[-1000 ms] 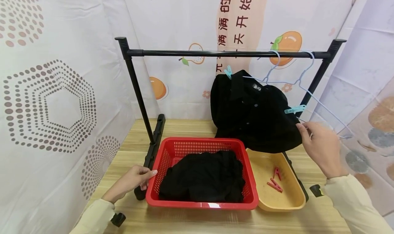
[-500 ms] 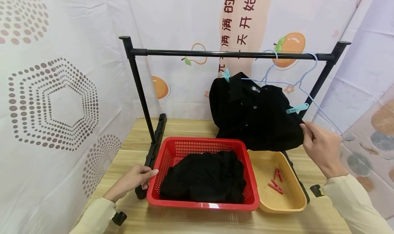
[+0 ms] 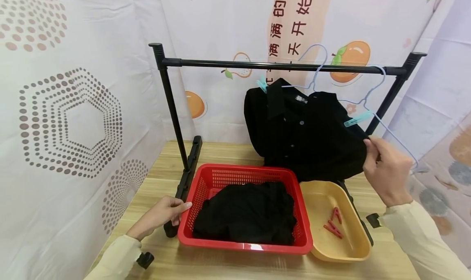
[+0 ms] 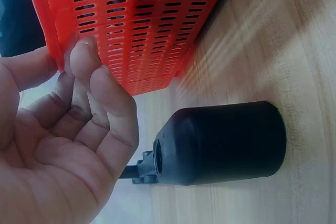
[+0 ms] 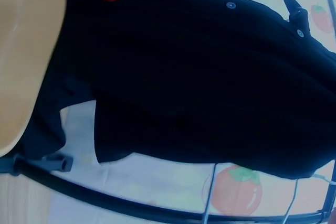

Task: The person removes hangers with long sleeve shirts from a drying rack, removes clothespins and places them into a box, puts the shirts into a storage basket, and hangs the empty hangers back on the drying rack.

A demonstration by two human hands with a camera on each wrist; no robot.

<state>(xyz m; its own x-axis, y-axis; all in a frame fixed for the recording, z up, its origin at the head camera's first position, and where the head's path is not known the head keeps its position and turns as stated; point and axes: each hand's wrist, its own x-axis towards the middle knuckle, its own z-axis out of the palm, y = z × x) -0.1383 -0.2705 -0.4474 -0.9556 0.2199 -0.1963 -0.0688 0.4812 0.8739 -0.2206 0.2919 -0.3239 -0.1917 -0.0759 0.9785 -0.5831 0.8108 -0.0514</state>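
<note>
White curtain, printed with dotted hexagons, fills the left of the frame. Lower left: left hand [image 3: 162, 213], pinching the left rim of the red basket [image 3: 257, 248]; left wrist view confirms thumb over the rim, other fingers curled outside the wall. Black rack [image 3: 172, 112]: left upright just right of the curtain, bar running across the upper frame. Basket at lower centre, black cloth [image 3: 246, 212] heaped inside. Right of centre: black shirt [image 3: 310, 137], tilted, its right end lower. One blue clip at its left shoulder, upper centre; another [image 3: 357, 119] at its right shoulder. Blue hanger runs into the collar, its hook standing above the bar. Below the shirt, lower right: yellow tray [image 3: 318, 202], touching the basket, with two red clips [image 3: 333, 230] in it. Second hanger at the bar's right end. Far right: right hand [image 3: 389, 169], thumb and forefinger pinching the shirt's right edge.
</note>
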